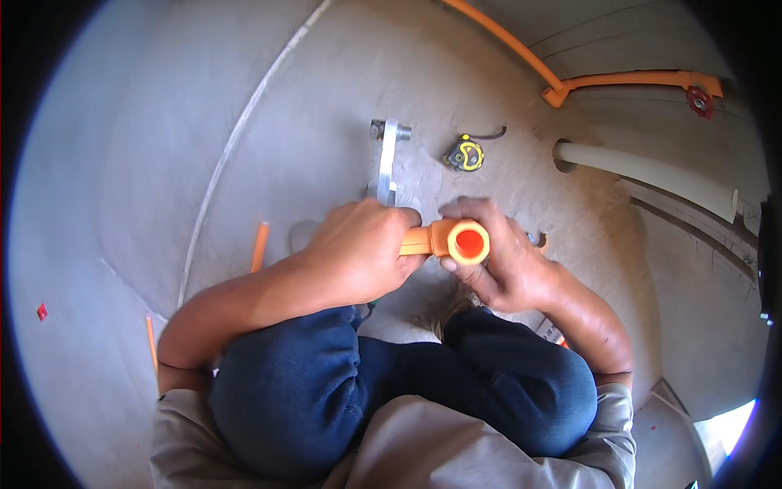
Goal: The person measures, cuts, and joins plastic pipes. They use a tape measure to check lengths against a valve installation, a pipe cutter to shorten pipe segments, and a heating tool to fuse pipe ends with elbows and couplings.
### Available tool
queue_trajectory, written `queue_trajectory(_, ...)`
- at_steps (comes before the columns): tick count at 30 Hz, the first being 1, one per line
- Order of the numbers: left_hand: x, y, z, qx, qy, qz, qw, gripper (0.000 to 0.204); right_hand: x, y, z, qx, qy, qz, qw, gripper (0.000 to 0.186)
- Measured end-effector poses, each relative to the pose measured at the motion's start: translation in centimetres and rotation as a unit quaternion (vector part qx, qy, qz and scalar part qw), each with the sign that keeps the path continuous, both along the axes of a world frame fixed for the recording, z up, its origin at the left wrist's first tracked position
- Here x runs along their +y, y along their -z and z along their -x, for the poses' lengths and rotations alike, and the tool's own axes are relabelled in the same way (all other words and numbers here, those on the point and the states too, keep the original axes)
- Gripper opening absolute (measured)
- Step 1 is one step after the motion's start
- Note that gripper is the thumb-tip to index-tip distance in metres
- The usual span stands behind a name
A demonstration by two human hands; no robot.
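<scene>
A bare concrete floor (326,98) fills the frame, with an orange pipe run (521,50) and a red valve (699,100) at upper right. At centre, the left hand (358,248) is wrapped tight around an orange pipe (415,241). The right hand (505,261) curls closed behind the fitting (463,241) on the pipe's end. A tape measure (464,154) and a metal tool (387,159) lie just above the hands

Left hand (358,248) concealed most of the orange pipe (417,241) beside the orange fitting (461,241). Metal tool (386,163) beyond the fitting was partly hidden by that hand.
</scene>
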State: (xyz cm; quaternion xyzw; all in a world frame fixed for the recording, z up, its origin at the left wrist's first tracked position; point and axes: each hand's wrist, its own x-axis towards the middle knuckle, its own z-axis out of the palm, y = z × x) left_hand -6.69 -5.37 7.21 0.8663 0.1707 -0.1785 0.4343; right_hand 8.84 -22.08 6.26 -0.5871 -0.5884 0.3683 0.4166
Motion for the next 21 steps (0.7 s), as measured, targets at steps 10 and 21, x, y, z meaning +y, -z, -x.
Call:
queue_trajectory(10, 1.9, 1.2, -2.1, -0.180, -0.294, 0.416, 0.842, 0.036, 2.7, -0.3, 0.5, 0.163, 0.122, 0.146, 0.968, 0.061)
queue_trajectory(21, 4.6, 2.4, -2.1, -0.304, -0.334, 0.438, 0.777, 0.058, 2.8, -0.9, 0.3, 0.242, 0.195, 0.217, 0.925, 0.033)
